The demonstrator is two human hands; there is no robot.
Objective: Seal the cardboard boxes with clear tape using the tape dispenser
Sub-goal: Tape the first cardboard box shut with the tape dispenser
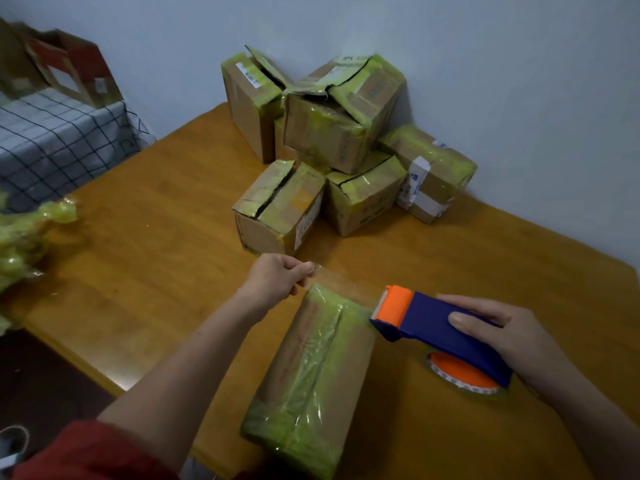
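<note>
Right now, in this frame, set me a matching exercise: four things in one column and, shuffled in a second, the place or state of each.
Things:
1. left hand
2. right hand
3. stacked boxes
4. crumpled tape wad

Place or state:
A. against the wall, at the far side of the table
B. grips the tape dispenser
C. at the view's left edge
D. pinches the free end of the clear tape

Pairs: 1-D, 2-B, 3-A, 4-C.
</note>
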